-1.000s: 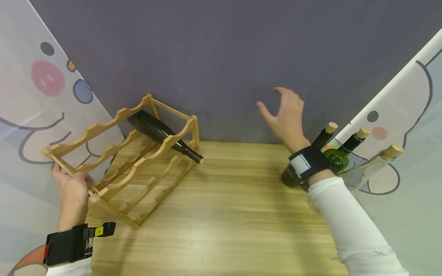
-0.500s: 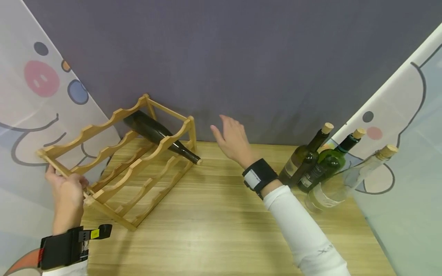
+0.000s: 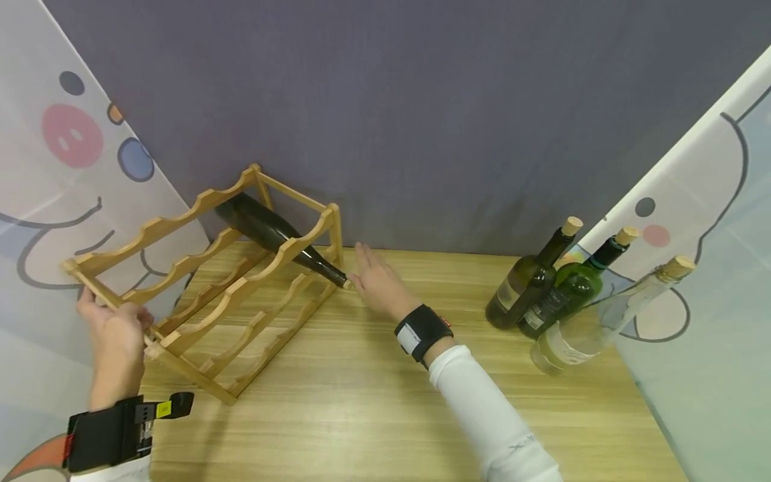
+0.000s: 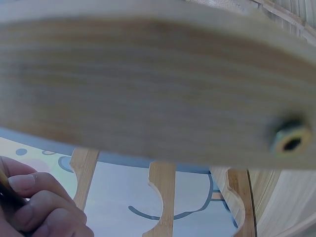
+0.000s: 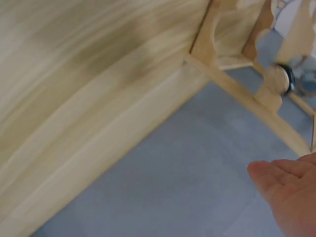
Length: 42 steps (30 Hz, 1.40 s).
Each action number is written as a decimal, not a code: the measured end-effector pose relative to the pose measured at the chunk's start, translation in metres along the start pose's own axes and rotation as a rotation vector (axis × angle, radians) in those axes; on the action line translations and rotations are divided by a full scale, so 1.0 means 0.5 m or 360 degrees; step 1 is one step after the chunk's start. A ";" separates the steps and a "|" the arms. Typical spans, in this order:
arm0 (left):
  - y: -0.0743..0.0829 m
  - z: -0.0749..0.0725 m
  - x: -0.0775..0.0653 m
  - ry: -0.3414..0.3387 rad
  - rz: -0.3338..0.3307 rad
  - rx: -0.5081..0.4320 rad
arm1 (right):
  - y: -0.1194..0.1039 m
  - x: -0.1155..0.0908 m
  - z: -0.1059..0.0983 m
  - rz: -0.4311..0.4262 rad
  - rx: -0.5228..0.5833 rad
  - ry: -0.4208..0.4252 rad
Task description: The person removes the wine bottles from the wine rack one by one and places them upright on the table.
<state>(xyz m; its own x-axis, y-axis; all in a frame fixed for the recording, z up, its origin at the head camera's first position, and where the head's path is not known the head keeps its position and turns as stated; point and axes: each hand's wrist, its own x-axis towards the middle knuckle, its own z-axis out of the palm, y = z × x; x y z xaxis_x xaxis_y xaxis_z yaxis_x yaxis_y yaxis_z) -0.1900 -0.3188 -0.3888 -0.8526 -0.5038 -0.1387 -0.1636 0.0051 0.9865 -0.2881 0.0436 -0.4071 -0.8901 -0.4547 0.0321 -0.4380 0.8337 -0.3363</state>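
Note:
A wooden wine rack stands at the left of the table, its wavy rails running away from me. My left hand grips the near end rail; in the left wrist view its fingers are curled below a broad blurred rail. One dark bottle lies across the top tier at the far end, its corked neck pointing right. Beside that neck is my right hand, fingers straight and close together, fingertips right near the cork. The right wrist view shows the cork beyond the hand, which holds nothing.
Three corked bottles stand at the right of the table: a dark one, a green one and a clear one. A grey wall rises behind the wooden table, with printed cloth panels at both sides.
My right hand has swept left from in front of the standing bottles and lowered to the lying bottle's neck, its spread fingers closing together. The left hand keeps its grip on the rack.

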 end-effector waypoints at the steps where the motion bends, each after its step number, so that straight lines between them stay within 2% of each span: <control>1: -0.002 -0.002 0.001 0.0001 0.0001 0.0000 | -0.004 0.001 0.009 -0.0036 -0.0020 -0.0007; 9: -0.011 -0.003 0.006 0.0009 0.0008 -0.0019 | -0.008 0.002 0.058 -0.0280 -0.0267 -0.0051; 12: -0.008 0.001 0.004 0.0022 -0.0001 -0.0027 | 0.004 -0.001 0.065 -0.0342 -0.0183 -0.0060; 17: -0.008 0.001 0.005 0.0016 0.0013 -0.0025 | 0.007 0.002 0.064 -0.0357 0.0101 -0.0004; 22: -0.010 0.000 0.007 0.0002 0.0022 0.0002 | -0.008 0.007 0.068 -0.0299 0.0183 0.0138; 28: -0.008 0.004 0.008 0.0034 -0.0001 0.0030 | -0.019 0.005 0.095 -0.0232 0.0176 0.0426; 33: -0.007 0.004 0.007 0.0037 0.0013 0.0006 | -0.020 0.006 0.109 -0.0227 0.0267 0.0629; 36: -0.007 0.003 0.006 0.0040 0.0018 -0.0003 | -0.023 0.007 0.109 -0.0196 0.0268 0.0643; 42: -0.007 0.002 0.007 0.0049 0.0023 0.0015 | -0.035 0.009 0.101 0.0009 0.0227 0.0453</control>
<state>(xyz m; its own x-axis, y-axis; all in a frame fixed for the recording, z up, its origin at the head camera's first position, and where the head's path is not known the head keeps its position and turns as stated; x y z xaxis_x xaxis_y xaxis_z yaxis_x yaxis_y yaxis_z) -0.1930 -0.3195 -0.3926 -0.8392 -0.5300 -0.1217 -0.1563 0.0207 0.9875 -0.2783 0.0112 -0.4486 -0.9007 -0.3277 0.2851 -0.4290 0.7745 -0.4649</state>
